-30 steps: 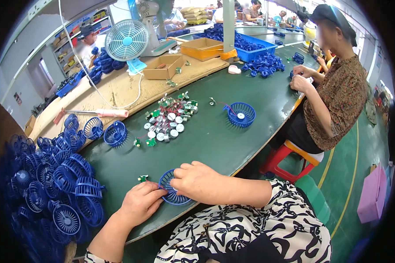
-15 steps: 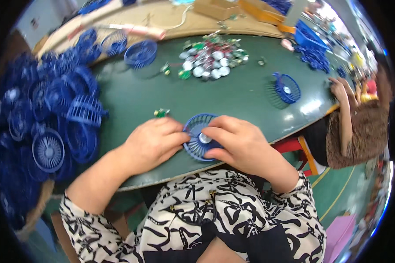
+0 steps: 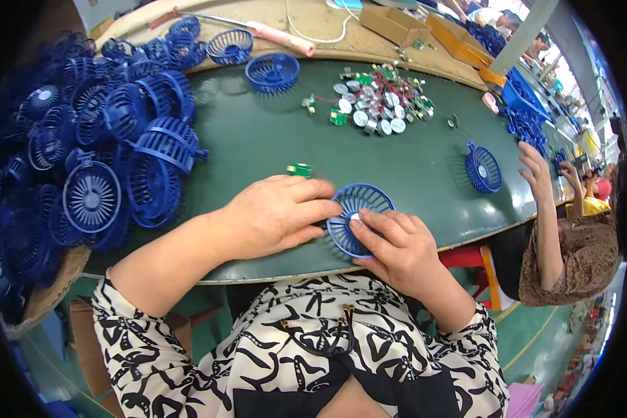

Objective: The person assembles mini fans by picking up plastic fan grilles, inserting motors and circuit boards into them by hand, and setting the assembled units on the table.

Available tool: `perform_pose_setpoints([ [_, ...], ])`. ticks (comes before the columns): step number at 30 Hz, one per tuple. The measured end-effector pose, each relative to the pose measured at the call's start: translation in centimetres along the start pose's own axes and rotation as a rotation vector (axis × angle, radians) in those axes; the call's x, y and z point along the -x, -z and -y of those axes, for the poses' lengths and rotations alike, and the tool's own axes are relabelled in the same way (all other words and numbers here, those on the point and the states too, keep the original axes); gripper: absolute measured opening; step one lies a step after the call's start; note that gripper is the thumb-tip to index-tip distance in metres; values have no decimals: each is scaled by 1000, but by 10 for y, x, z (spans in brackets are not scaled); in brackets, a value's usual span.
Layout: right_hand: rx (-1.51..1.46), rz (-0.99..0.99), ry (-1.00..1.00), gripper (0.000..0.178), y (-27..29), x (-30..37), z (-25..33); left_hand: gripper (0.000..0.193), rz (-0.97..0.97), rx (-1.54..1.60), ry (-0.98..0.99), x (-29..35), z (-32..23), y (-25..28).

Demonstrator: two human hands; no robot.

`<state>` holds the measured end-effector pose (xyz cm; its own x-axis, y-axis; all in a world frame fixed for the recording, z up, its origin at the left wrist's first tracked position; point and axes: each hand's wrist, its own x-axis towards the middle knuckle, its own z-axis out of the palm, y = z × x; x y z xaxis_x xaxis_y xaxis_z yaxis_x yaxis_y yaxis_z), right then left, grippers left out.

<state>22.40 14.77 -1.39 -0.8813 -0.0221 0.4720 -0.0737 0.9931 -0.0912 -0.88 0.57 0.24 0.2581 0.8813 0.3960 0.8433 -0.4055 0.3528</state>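
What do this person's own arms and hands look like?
They're human: the left hand and right hand are bare, with no gloves. The left sleeve and right sleeve are cream with curvy black shapes, and end short, leaving the forearms uncovered. No cables or watch show on either arm.

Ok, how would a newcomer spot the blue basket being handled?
On the green tabletop, at the near edge, find the person's left hand and right hand. Between them is a round, slotted blue basket with a pale central disc. Unlike the piled baskets at left, this one is held.
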Motion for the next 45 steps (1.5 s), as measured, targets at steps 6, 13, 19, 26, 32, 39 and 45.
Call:
perform_pose_setpoints([
  [6, 171, -256, -351, 52, 9, 18, -41, 38, -296, -655, 278, -3, 8, 31],
  [13, 457, -222, -699, 39, 24, 55, -99, 48, 191, -858, 721, -3, 14, 37],
  [19, 391, -311, -484, 47, 15, 17, -74, 47, 13, -802, 587, 8, 31, 25],
  [26, 66, -90, -73, 50, -3, -92, -57, 41, 23, -452, 375, 1, 32, 5],
  [32, 79, -57, -31, 44, -76, -192, -83, 44, -45, -277, 172, -9, 13, 7],
  [39, 180, 1, 99, 12, -92, -199, -82, 62, -433, -372, 332, 0, 17, 6],
  [45, 9, 97, 283, 15, -50, -130, -47, 61, -456, -332, 427, 6, 12, 8],
])
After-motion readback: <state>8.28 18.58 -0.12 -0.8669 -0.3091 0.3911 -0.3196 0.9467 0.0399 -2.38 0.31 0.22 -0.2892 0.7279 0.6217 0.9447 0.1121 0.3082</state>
